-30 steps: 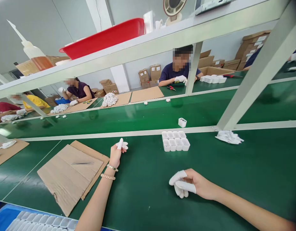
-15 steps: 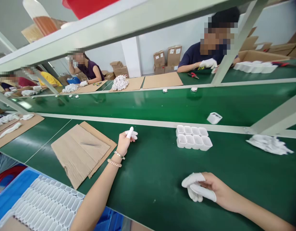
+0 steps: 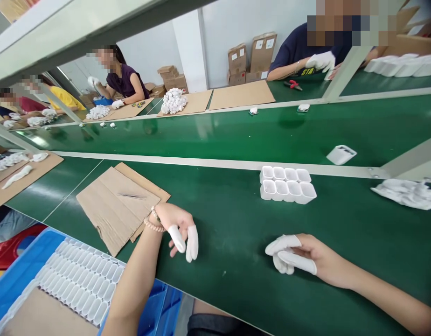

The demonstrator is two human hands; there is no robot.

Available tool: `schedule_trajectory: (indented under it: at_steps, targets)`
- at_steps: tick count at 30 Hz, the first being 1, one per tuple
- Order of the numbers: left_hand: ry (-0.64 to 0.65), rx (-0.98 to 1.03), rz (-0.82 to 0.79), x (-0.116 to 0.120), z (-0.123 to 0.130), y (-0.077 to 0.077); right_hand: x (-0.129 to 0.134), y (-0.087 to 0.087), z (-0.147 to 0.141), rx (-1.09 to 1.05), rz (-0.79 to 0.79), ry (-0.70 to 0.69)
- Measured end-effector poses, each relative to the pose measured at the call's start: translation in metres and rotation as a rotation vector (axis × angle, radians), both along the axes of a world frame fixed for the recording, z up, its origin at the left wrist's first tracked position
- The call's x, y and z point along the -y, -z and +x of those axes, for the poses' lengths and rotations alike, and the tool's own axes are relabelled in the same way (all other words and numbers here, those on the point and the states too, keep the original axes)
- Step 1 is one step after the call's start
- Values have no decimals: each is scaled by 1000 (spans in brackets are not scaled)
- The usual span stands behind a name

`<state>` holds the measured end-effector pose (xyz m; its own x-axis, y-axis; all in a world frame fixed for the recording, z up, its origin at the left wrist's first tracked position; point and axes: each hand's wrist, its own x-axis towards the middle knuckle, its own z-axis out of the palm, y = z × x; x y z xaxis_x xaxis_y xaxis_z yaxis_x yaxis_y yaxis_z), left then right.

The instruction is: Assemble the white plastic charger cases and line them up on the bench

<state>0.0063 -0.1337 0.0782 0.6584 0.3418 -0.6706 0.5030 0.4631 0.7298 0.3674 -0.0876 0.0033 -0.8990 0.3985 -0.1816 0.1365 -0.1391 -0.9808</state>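
Observation:
My left hand [image 3: 180, 231] is above the green tabletop beside the cardboard sheets. White finger covers are on its thumb and some fingertips; the fingers hang apart and hold nothing visible. On the right, my right hand [image 3: 299, 256] is loosely curled over the table, also with white finger covers. A gap shows between its thumb and index finger, with nothing visible in it. Beyond my hands stands a block of small white open-topped cups [image 3: 287, 187] in two rows. A single white cup [image 3: 340, 155] with something dark inside lies tilted on the green belt.
Tweezers [image 3: 131, 196] lie on the cardboard sheets [image 3: 108, 205]. At the lower left, a blue crate [image 3: 12, 291] holds rows of white cups [image 3: 84, 280]. Crumpled white gloves [image 3: 407, 193] lie at right. Co-workers sit across the belt [image 3: 208, 142], behind a metal frame.
My left hand has drawn back toward me and turned fingers-down, its fingers spreading from a bunched pose. The lone cup on the belt has shifted right. My right hand keeps its pose.

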Motion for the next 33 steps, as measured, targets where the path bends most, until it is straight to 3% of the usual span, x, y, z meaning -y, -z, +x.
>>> schedule_trajectory:
  at_steps: [1,2,4,5,9,10,12,18,33]
  targets:
    - [143,-36,-37,2,3,0,0,-1,-1,-2,-1,-3]
    - [189,-65,-12,3,6,2,0,-1,-1,-4,-2,-4]
    - [79,-79,111,1,13,9,0,-2,-1,-2,1,-1]
    - [-64,-59,197,-2,15,14,1,-3,-1,1,5,2]
    - [-860,78,551,-17,15,30,1,-1,0,12,28,7]
    - [-995,83,592,-21,12,33,1,0,0,13,30,5]
    - [-1134,55,618,-27,7,38,1,1,0,19,35,1]
    - [-1173,-1,602,-33,1,49,0,-2,-3,31,52,8]
    - [-1145,-91,680,-38,1,55,2,-3,-3,9,141,-16]
